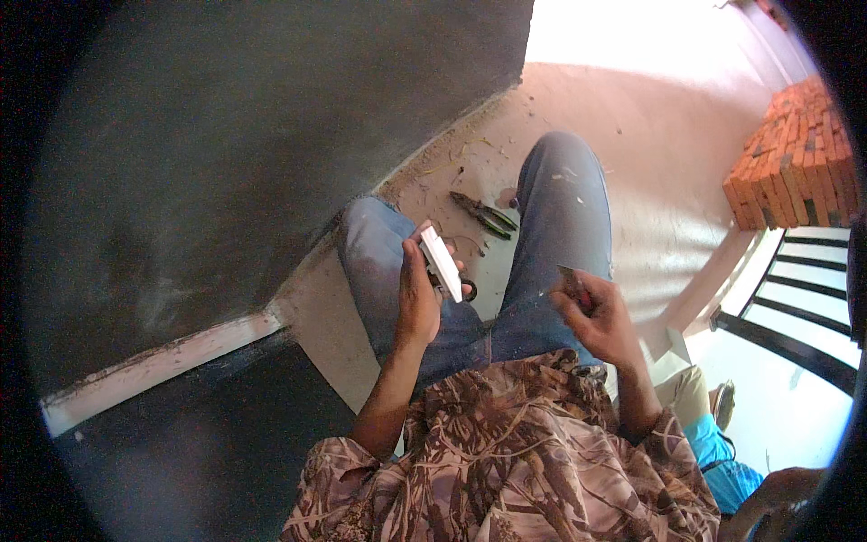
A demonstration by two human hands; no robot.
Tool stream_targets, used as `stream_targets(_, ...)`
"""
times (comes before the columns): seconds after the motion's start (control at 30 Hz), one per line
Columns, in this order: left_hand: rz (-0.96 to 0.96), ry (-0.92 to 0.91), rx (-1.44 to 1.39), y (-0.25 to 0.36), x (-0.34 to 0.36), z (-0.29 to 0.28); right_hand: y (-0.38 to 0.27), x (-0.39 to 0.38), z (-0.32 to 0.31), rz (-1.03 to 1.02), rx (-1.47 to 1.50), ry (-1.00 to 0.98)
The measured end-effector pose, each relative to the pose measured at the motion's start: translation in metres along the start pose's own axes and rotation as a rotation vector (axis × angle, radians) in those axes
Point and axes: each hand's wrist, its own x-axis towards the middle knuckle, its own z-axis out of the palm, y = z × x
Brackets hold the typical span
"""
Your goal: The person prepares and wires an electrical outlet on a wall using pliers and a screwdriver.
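Note:
My left hand (421, 294) is closed round a white rectangular plate (441, 263), which looks like a wall switch or socket plate seen edge-on. A dark round part (469, 290) shows by its lower end, against my fingers; I cannot tell whether it belongs to the plate. To the right, above my thigh, my right hand (596, 316) grips a small tool with a red handle (585, 299). Its short, dark, flat tip (566, 272) sticks out past my fingers toward the upper left. The two hands are apart. Beyond them, between my knees, combination pliers (485, 216) with green-and-black handles lie on the floor.
Wire scraps and grit (452, 167) lie along the foot of a dark grey wall (271, 117) at the left. Stacked red bricks (795, 163) stand at the far right, above a black railing (786, 343). Another person (722, 447) in blue is at the lower right.

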Motion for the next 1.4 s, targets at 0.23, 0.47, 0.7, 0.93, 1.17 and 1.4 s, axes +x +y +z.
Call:
stream_targets(0.23, 0.367, 0.145, 0.604, 0.014, -0.017, 0.014, -0.065, 0.059, 0.057, -0.23, 0.135, -0.15)
stream_targets(0.47, 0.374, 0.139, 0.613, 0.024, -0.026, 0.01, -0.057, 0.067, 0.076, -0.326, 0.282, -0.15)
stream_targets(0.7, 0.352, 0.135, 0.454, 0.004, -0.017, 0.001, -0.052, 0.074, 0.079, -0.404, 0.177, -0.147)
stream_targets(0.93, 0.499, 0.333, 0.587, -0.004, -0.005, 0.008, -0.037, 0.079, 0.087, -0.225, 0.305, -0.206)
stream_targets(1.17, 0.361, 0.267, 0.363, -0.019, 0.005, -0.008, -0.031, 0.082, 0.087, -0.413, 0.156, -0.132)
stream_targets(1.4, 0.159, 0.203, -0.081, 0.011, -0.003, 0.005, -0.057, 0.078, 0.076, -0.17, 0.391, -0.125)
